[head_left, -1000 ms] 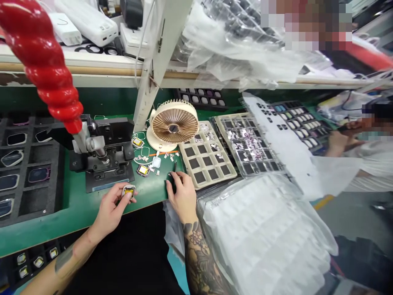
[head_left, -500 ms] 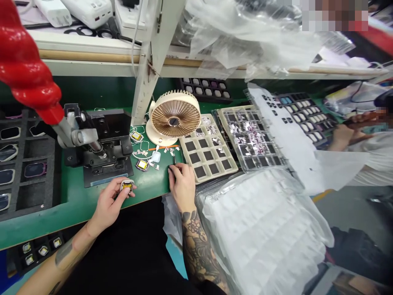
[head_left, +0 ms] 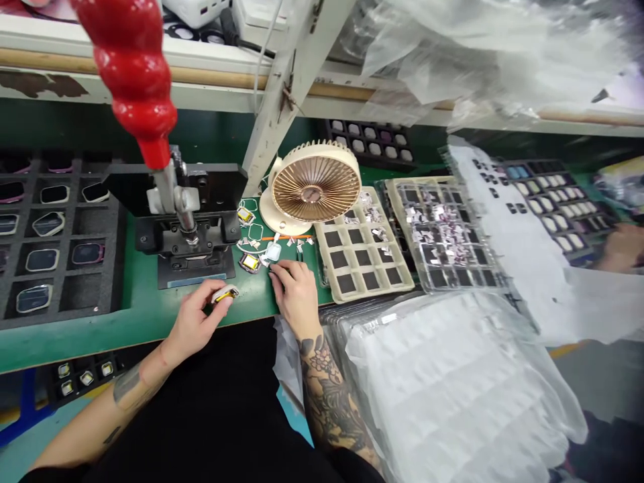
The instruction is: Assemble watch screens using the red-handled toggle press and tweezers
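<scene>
Black foam tray at far left, its pockets holding rounded rectangular cases. Beside it, a red-handled bench press stands on a green work mat. Left hand: thumb and fingers pinched together on a yellow-centred module, held just above the mat, in front of the press base. Right hand: fingers close together and curled, tips down on the mat, just beside a second module and a pale translucent piece; whether they grip anything cannot be told. Behind them, a cream desk fan. Further right: a beige grid tray, then a clear plastic tray of small foil pieces, with a clear bag of white material in front. At far right, a co-worker's hand.
</scene>
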`<action>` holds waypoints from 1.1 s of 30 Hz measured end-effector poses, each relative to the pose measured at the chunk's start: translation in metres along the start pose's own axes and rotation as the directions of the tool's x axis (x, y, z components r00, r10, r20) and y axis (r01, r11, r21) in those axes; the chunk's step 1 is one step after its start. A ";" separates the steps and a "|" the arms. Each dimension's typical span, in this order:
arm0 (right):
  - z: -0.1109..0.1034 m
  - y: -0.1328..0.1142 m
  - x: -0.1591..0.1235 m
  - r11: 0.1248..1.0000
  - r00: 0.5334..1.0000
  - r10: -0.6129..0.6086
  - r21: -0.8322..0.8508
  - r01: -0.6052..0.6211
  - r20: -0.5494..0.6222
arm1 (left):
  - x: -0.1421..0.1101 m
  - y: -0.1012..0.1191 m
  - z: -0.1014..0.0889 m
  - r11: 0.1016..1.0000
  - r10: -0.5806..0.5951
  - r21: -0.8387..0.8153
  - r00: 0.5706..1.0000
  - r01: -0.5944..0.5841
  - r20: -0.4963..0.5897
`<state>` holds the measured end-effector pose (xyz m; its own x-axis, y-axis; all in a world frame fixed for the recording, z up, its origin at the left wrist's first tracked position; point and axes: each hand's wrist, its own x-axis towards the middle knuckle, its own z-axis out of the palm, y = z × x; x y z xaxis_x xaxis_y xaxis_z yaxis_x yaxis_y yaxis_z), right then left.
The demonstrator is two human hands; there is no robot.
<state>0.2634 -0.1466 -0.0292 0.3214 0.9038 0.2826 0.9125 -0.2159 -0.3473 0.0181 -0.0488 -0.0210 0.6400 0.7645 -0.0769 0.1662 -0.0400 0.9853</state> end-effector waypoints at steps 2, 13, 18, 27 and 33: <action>0.006 -0.002 0.002 0.999 1.000 0.022 -0.028 -0.022 -0.014 | 0.000 0.002 -0.001 0.999 0.009 0.051 1.000 -0.010 0.008; -0.122 0.012 -0.001 0.981 0.959 0.191 0.019 -0.191 -0.210 | -0.002 -0.018 -0.005 0.998 -0.025 -0.051 0.996 0.029 0.087; -0.167 0.079 0.044 0.892 0.942 0.332 -0.339 -0.298 0.046 | -0.002 -0.017 -0.004 1.000 -0.012 0.017 0.994 0.010 0.108; -0.115 0.177 0.162 0.885 0.819 0.385 -0.421 -0.197 0.425 | -0.003 -0.024 -0.001 0.991 0.059 0.112 0.995 -0.067 0.076; -0.097 0.192 0.179 0.858 0.778 0.403 -0.496 -0.137 0.482 | -0.003 -0.022 0.000 0.986 0.083 0.140 0.992 -0.095 0.090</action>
<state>0.5210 -0.0625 0.0416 0.4956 0.7943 -0.3513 0.8641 -0.4919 0.1068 0.0125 -0.0504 -0.0424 0.7165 0.6976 -0.0084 0.2080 -0.2021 0.9570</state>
